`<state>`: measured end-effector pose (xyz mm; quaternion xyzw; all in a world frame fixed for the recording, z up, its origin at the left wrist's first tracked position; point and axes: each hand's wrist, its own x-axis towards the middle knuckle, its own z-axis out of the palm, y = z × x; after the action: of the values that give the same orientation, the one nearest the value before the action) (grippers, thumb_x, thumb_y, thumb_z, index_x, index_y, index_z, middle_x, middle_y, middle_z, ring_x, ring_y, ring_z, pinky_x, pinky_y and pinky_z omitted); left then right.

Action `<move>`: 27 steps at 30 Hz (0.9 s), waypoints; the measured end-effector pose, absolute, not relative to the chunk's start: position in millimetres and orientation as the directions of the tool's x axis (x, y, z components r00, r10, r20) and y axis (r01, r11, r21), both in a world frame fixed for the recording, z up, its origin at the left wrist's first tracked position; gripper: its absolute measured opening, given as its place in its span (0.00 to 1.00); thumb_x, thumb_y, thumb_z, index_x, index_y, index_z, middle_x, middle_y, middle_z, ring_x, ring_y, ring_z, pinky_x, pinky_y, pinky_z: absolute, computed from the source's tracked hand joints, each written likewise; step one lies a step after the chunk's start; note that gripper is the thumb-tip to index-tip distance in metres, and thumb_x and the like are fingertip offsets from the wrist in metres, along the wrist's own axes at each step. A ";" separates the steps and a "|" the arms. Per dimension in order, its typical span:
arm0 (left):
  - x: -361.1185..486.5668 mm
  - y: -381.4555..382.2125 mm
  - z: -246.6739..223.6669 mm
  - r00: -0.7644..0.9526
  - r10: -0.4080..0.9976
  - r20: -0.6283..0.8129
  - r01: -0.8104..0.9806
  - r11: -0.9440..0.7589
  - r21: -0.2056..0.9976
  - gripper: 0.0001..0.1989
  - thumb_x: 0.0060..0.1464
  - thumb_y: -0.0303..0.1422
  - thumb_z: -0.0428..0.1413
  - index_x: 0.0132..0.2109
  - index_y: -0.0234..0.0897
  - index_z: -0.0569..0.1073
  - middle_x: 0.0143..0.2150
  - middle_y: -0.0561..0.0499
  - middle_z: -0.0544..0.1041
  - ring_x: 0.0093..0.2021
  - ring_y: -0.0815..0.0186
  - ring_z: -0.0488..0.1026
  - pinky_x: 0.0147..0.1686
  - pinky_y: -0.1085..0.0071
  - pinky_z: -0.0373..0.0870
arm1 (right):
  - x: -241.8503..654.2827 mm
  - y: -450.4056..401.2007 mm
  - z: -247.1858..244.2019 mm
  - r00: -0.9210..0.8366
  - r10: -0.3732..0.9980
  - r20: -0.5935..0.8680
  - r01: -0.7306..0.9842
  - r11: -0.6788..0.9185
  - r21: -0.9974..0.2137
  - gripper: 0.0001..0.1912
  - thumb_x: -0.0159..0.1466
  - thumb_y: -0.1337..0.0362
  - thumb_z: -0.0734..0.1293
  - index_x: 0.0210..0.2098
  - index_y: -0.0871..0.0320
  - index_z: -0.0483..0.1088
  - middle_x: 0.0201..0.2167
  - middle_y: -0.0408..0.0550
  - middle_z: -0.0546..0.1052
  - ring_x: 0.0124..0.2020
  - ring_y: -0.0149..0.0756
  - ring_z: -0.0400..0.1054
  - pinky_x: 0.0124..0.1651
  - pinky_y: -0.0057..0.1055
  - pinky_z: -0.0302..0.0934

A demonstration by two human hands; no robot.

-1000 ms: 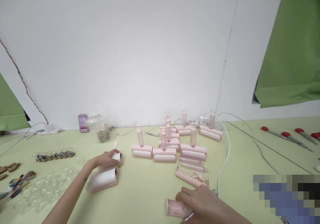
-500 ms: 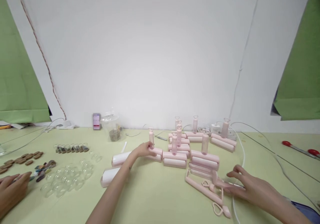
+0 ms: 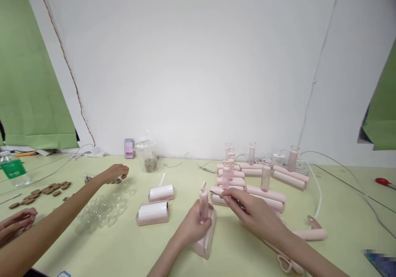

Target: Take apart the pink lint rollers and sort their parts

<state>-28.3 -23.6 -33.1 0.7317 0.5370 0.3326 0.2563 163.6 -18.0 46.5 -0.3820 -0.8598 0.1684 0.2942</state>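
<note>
My left hand (image 3: 198, 227) grips a pink lint roller (image 3: 203, 207) in front of me. Its translucent handle points up, topped by a small pink tip, and the long pink body lies beneath my fingers. In my right hand (image 3: 247, 209), fingers pinch a thin metal tool (image 3: 215, 193), which looks like tweezers; its point is directed left, close to the lint roller's top but apart from it. Behind my right hand, several similar pink lint rollers (image 3: 266, 196) stand in a group. Loose pink parts, including a heart-shaped loop (image 3: 284, 264), lie partly under my right forearm.
Two white rolls (image 3: 153, 213) in pinkish covers lie left of my hands. Farther left, another person's hands (image 3: 113, 173) work among clear glass domes (image 3: 105, 211) and brown discs (image 3: 49, 189). A clear plastic tub (image 3: 147, 157) and white cables (image 3: 318, 186) are near the wall.
My left hand has brought a lint roller from the row toward me and turned it. My right hand has moved left with the metal tool. A co-worker's arm now reaches across the left side.
</note>
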 end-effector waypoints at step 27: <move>-20.2 -35.3 -15.1 0.540 0.841 0.000 0.445 -0.285 0.849 0.31 0.40 0.32 0.60 0.52 0.42 0.58 0.54 0.47 0.62 0.52 0.57 0.61 0.50 0.62 0.58 | 201.6 27.6 39.3 -0.409 0.892 0.193 0.816 0.452 -0.361 0.17 0.53 0.50 0.63 0.20 0.57 0.58 0.17 0.40 0.63 0.20 0.32 0.59 0.22 0.25 0.45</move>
<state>-20.2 -35.3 -15.1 0.7672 0.4191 0.2327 0.4262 201.6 27.6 39.3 -0.5128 -0.8326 0.1053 0.1809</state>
